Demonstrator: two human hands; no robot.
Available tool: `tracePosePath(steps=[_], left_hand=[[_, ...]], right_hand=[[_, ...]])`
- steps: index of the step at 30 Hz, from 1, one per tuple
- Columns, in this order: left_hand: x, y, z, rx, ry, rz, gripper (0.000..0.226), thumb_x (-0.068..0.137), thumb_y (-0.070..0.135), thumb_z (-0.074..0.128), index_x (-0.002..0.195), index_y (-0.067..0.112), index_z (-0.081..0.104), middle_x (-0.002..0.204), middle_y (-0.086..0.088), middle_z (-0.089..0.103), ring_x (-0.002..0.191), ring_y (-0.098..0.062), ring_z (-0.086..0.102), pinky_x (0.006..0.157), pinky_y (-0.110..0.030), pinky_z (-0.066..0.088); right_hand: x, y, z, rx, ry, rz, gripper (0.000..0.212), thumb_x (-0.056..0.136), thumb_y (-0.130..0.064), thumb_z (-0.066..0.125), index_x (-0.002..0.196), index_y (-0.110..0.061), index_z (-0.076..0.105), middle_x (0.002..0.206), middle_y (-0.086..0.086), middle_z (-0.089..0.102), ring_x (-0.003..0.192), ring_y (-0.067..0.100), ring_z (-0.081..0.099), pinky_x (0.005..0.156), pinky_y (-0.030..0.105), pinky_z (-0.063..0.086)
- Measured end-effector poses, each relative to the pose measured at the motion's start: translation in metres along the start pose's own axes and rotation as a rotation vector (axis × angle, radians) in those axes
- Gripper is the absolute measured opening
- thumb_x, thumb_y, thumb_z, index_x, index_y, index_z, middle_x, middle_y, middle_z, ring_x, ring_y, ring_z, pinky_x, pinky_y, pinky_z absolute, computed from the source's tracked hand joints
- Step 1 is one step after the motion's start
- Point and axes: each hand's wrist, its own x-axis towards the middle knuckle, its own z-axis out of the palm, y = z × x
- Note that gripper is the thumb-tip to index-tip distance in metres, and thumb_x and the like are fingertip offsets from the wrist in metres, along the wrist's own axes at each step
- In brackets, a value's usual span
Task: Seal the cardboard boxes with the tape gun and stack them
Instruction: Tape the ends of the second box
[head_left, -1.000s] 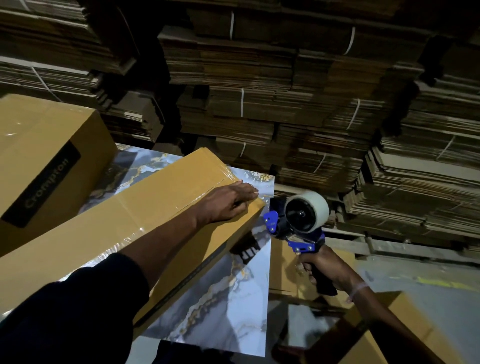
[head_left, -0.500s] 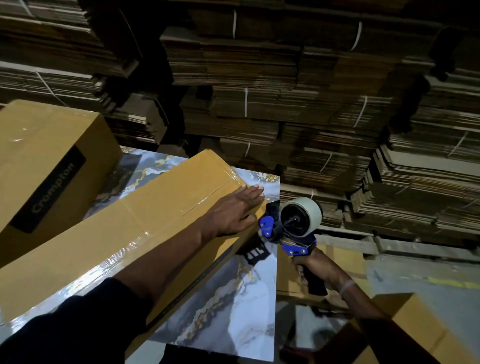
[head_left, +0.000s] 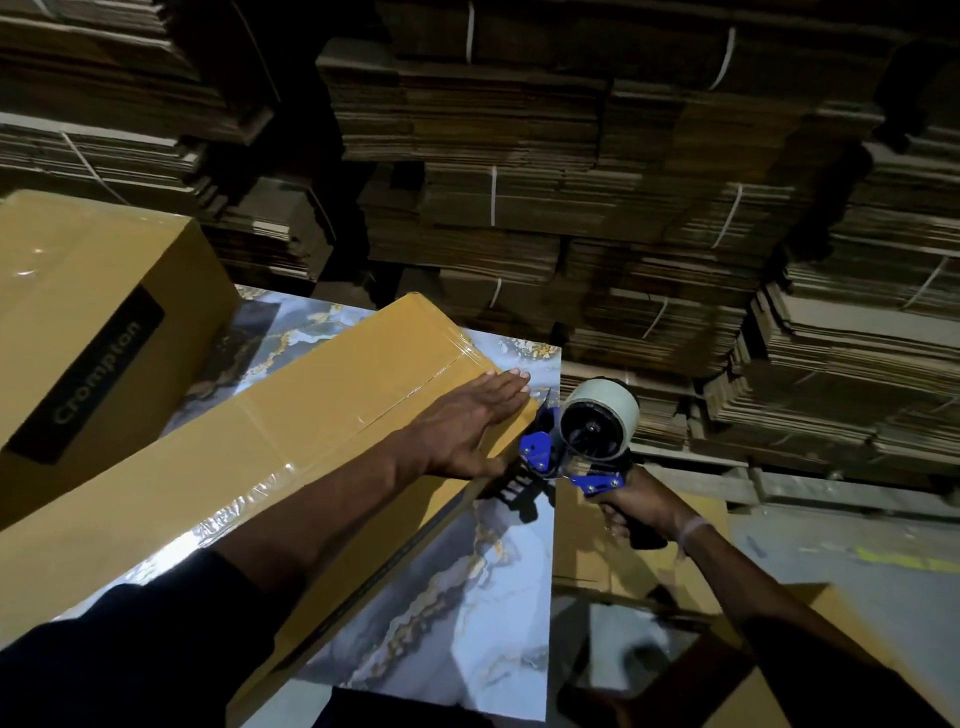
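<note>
A long, tan cardboard box (head_left: 291, 457) was seen lying slantwise across a marble-patterned table (head_left: 467, 623), its top seam covered by a glossy strip of clear tape (head_left: 415, 384) that wrinkled and caught the light along the nearer edge. The left hand (head_left: 467, 426) was laid flat on the far end of the box, fingers straight and together, with the fingertips (head_left: 511, 378) reaching the corner where the tape folded over. Just beyond those fingertips, off the box's end, a tape gun (head_left: 576, 441) with blue fittings and a pale roll was held upright; its black handle was wrapped by the curled fingers of the right hand (head_left: 634, 512). The gun's blade end appeared to be touching the box's end face, though this was lost in shadow. A second, larger box (head_left: 88, 332), printed "Crompton" on a dark label, was seen standing well to the left of the pressing hand. Bundled stacks of flattened cardboard (head_left: 571, 208) were piled behind. Compared with half a second before, the left fingers were found stretched slightly further toward the corner, and the tape gun had been brought closer against the box's end, its roll turned more toward the camera.
</note>
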Motion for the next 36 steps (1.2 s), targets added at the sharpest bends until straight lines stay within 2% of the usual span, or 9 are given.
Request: tracePosePath(steps=[4,7,12,16,18,21,23,29,36], left_hand=[[-0.001,-0.001,0.002,-0.004,0.014,0.005,0.103,0.08,0.051,0.063,0.163,0.007,0.022,0.172,-0.012,0.009,0.161,-0.021,0.003,0.13,-0.036,0.0],[-0.001,-0.001,0.003,-0.001,0.021,0.003,0.102,0.08,0.052,0.062,0.163,0.007,0.023,0.172,-0.012,0.009,0.16,-0.021,0.003,0.13,-0.036,0.0],[-0.001,-0.001,0.003,0.007,0.035,0.004,0.102,0.08,0.052,0.061,0.163,0.007,0.022,0.173,-0.011,0.009,0.16,-0.019,0.003,0.13,-0.034,0.0],[0.0,-0.002,0.004,0.015,0.029,-0.006,0.105,0.079,0.054,0.061,0.164,0.009,0.02,0.173,-0.009,0.007,0.16,-0.016,0.001,0.13,-0.035,0.001],[0.0,-0.002,0.004,0.007,0.02,-0.013,0.105,0.078,0.056,0.059,0.164,0.01,0.019,0.173,-0.008,0.006,0.16,-0.015,-0.001,0.13,-0.033,-0.001],[0.0,0.0,0.004,0.006,0.017,-0.024,0.105,0.079,0.056,0.06,0.165,0.011,0.019,0.174,-0.007,0.005,0.16,-0.013,-0.002,0.13,-0.032,-0.001],[0.0,0.0,0.003,0.011,0.015,-0.022,0.105,0.08,0.055,0.061,0.165,0.011,0.018,0.174,-0.007,0.004,0.16,-0.014,-0.002,0.13,-0.032,-0.001],[-0.002,0.001,0.004,0.046,0.019,-0.014,0.103,0.083,0.054,0.061,0.165,0.01,0.016,0.174,-0.009,0.004,0.161,-0.016,-0.001,0.13,-0.033,-0.002],[-0.003,0.003,0.001,0.05,0.021,-0.01,0.101,0.085,0.055,0.058,0.165,0.009,0.016,0.174,-0.009,0.004,0.16,-0.016,-0.002,0.128,-0.029,-0.007]], right_hand=[[0.005,0.001,-0.004,-0.046,0.042,-0.011,0.012,0.095,0.001,0.065,0.09,-0.002,0.055,0.05,0.009,0.038,0.043,0.021,0.033,0.047,0.031,0.031],[0.008,0.0,-0.005,-0.108,0.077,-0.032,0.012,0.092,-0.003,0.066,0.094,0.001,0.055,0.052,0.007,0.039,0.046,0.021,0.034,0.052,0.038,0.031],[0.007,-0.011,-0.011,-0.343,0.206,-0.195,0.02,0.09,-0.015,0.073,0.102,-0.028,0.064,0.066,-0.005,0.068,0.049,0.017,0.054,0.049,0.032,0.04],[0.009,-0.007,-0.009,-0.365,0.256,-0.24,0.023,0.092,-0.016,0.073,0.095,-0.035,0.06,0.057,-0.014,0.058,0.042,-0.004,0.048,0.047,0.017,0.035],[0.009,0.0,-0.006,-0.336,0.255,-0.246,0.031,0.092,-0.014,0.073,0.092,-0.041,0.057,0.056,-0.019,0.059,0.046,-0.006,0.05,0.05,0.018,0.035],[0.008,0.014,-0.004,-0.182,0.211,-0.185,0.019,0.092,-0.014,0.076,0.104,-0.025,0.066,0.069,0.0,0.069,0.06,0.013,0.058,0.053,0.027,0.043],[0.008,0.026,-0.001,-0.019,0.18,-0.082,0.01,0.093,-0.005,0.071,0.093,-0.008,0.062,0.063,0.017,0.053,0.056,0.024,0.048,0.052,0.031,0.037],[0.007,0.041,0.004,0.302,0.269,0.041,0.031,0.094,0.009,0.063,0.067,-0.004,0.052,0.046,0.009,0.04,0.037,0.021,0.034,0.049,0.033,0.029],[0.006,0.035,-0.001,0.254,0.261,0.003,0.033,0.094,0.009,0.063,0.066,-0.005,0.051,0.048,0.011,0.041,0.037,0.021,0.037,0.045,0.031,0.032]])
